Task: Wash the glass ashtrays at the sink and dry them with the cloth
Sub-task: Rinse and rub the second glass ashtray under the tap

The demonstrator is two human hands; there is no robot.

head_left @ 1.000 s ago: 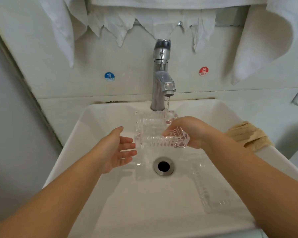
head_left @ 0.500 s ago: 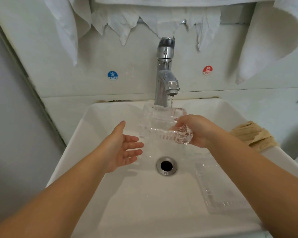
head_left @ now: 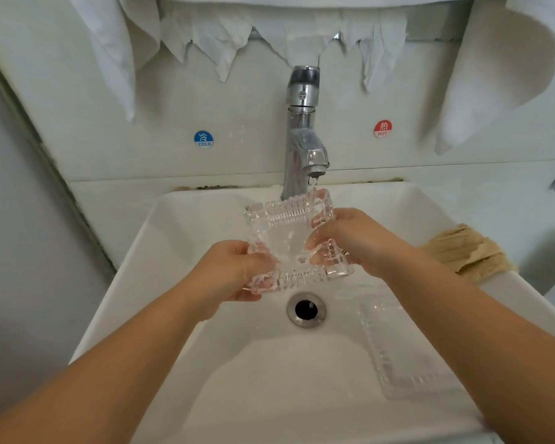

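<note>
A square cut-glass ashtray [head_left: 289, 229] is held tilted under the running tap [head_left: 303, 136], above the white sink [head_left: 161, 251]. My left hand [head_left: 234, 270] grips its near left corner. My right hand [head_left: 350, 238] grips its right side, fingers curled over the rim. Water from the spout lands on the ashtray's far edge. A second glass ashtray [head_left: 404, 357] lies in the basin at the right, partly hidden by my right forearm. A tan cloth [head_left: 468, 251] lies bunched on the sink's right rim.
The drain [head_left: 306, 309] sits open in the middle of the basin, just below the held ashtray. White towels [head_left: 500, 68] hang on the wall above. Blue cold [head_left: 203, 139] and red hot [head_left: 382, 129] stickers flank the tap.
My left hand, open beside the ashtray before, has closed on its near left corner. The ashtray has tipped more upright under the water stream.
</note>
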